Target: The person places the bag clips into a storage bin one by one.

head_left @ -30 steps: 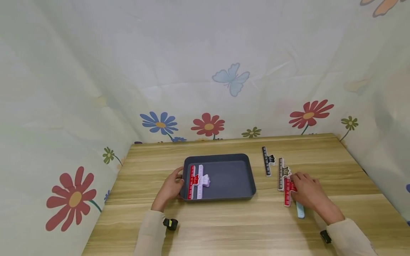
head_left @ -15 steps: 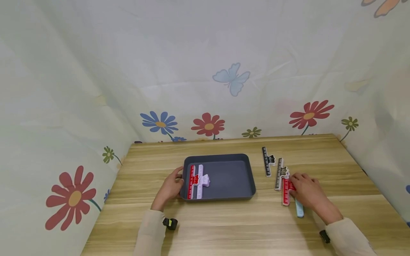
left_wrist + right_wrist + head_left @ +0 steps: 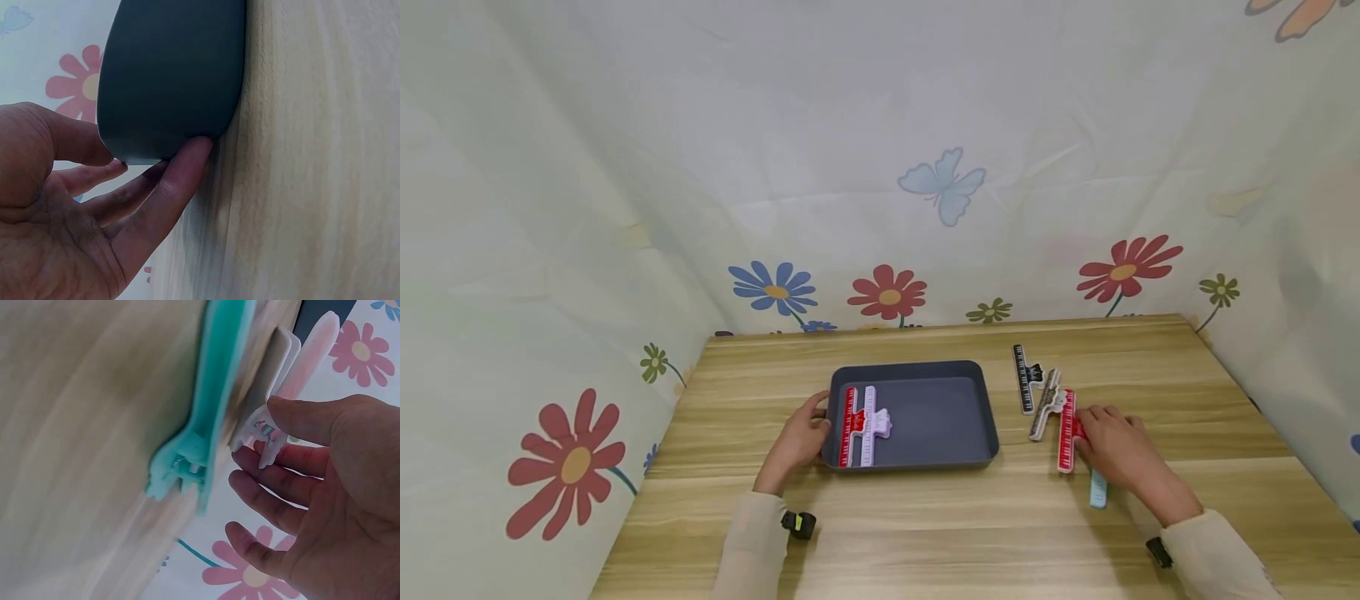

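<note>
My left hand [image 3: 797, 439] holds the left end of a dark grey tray [image 3: 942, 418]; in the left wrist view its thumb [image 3: 182, 174] presses low on the tray's wall, with fingers near the rim. A red clip [image 3: 848, 433] and a lilac clip [image 3: 869, 433] with keyboard patterns lie side by side in the tray. My right hand [image 3: 1118, 443] pinches another red clip [image 3: 1066, 433] by its handle. A grey clip [image 3: 1043, 410] leans slantwise beside it. Under the hand a light blue clip [image 3: 1098, 490] partly shows; the right wrist view shows it edge-on.
A black clip [image 3: 1024, 382] lies on the wooden table [image 3: 940, 533], right of the tray and just behind the grey clip. A flower-printed cloth [image 3: 820, 167] hangs behind the table and along its sides.
The red clip in my right hand has shifted slightly left and away from me. The grey clip has slid left and turned aslant toward the black one. My left hand and the tray stay put.
</note>
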Demonstrator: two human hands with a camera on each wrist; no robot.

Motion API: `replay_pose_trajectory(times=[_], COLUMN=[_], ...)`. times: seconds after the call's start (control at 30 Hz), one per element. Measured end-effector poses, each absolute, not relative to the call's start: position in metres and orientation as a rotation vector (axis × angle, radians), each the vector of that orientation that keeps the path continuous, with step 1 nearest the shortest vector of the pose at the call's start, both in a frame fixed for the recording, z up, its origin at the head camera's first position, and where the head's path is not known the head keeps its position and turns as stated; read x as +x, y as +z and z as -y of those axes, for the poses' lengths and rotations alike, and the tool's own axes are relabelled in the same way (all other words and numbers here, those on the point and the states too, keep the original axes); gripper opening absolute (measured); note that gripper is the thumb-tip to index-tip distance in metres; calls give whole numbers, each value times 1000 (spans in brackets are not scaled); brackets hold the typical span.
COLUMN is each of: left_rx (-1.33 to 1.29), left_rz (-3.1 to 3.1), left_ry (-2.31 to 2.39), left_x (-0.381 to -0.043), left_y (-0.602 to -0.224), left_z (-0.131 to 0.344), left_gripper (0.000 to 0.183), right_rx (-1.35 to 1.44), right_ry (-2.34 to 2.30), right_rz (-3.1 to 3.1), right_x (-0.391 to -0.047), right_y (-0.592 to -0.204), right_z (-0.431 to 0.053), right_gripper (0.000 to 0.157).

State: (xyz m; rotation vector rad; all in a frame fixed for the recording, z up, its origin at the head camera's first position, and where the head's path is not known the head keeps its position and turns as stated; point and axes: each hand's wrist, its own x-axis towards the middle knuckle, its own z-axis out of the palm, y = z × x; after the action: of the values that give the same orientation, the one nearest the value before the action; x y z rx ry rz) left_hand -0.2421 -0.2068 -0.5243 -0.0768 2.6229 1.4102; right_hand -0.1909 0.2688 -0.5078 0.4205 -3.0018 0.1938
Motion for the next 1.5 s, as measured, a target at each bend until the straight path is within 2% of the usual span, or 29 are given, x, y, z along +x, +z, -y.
replay_pose_trajectory(times=[0.67, 1.0, 1.5], left_rx=[-55, -63, -66], left_rz=[-2652, -2640, -2634], left_ry=[1395, 1407, 1407], left_x=[-242, -242, -243], left_y=[-525, -526, -527], left_z=[208, 209, 208], left_gripper=[54, 55, 54], right_rx=[477, 507, 584], right_ry=[147, 158, 125], right_rz=[2974, 2968, 2913], right_x=[-198, -203, -217], right_y=[-477, -455, -438], right_z=[-250, -228, -195], right_gripper=[43, 50, 49])
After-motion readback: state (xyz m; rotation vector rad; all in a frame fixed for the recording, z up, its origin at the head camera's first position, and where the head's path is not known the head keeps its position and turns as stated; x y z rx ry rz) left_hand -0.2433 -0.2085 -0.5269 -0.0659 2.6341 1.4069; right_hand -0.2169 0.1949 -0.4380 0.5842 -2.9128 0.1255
